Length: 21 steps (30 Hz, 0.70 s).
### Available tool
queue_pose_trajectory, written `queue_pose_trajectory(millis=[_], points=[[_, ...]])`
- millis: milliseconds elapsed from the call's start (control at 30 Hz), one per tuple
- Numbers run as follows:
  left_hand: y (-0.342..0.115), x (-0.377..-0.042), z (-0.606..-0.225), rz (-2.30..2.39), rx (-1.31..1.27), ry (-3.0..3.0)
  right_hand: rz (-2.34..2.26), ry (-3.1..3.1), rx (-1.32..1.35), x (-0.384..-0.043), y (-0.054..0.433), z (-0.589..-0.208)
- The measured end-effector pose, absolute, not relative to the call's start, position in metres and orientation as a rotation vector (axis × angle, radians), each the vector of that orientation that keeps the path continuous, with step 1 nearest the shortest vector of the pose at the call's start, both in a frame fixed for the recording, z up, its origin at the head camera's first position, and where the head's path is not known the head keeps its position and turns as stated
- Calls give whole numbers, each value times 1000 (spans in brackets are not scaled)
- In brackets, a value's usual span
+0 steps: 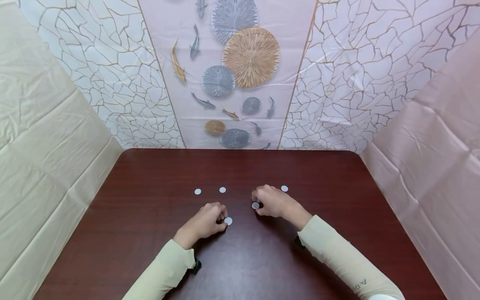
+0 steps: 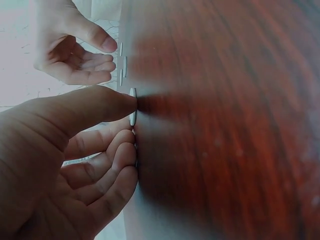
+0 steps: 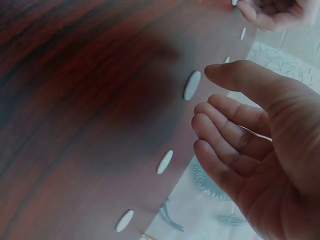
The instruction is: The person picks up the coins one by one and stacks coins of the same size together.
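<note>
I'm watching two hands working low over the dark red worktop (image 1: 240,271), and on the left I'm seeing the left hand (image 1: 205,221) pinching a white disc (image 1: 228,221) at its edge, thumb and forefinger meeting it while the disc is lying flat just beyond the fingertips. Over on the right, the right hand (image 1: 276,201) is hovering around a second disc (image 1: 255,206), and from its wrist camera I'm seeing that disc resting on the wood just beside the thumb tip, a slim gap showing; the fingers are hanging loosely bent and gripping nothing. Farther back, I'm picking out a row: the far-left disc (image 1: 198,191) and its neighbour (image 1: 223,190) are lying beyond the left hand, while the far-right disc (image 1: 284,188) is sitting just past the right hand's knuckles. The right wrist view is also giving me a disc by the fingertips (image 3: 165,161), one that the hand is covering from overhead. Pale sleeves (image 1: 161,268) are reaching in from the near side, and a patterned backdrop (image 1: 251,58) is hanging behind the far edge.
</note>
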<state>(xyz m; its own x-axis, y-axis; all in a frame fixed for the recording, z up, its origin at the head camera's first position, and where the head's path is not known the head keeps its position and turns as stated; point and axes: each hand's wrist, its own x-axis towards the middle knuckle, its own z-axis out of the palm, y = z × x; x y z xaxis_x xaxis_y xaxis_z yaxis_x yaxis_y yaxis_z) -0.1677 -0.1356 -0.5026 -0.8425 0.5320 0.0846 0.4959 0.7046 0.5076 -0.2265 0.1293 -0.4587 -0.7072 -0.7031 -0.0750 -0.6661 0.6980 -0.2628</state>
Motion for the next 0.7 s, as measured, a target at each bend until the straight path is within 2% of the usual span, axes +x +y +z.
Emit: queue_pose_trajectory(millis=[700], points=[[-138,-169,-504,840,864,2829,-376,2657,-1073,-246,127,-468]])
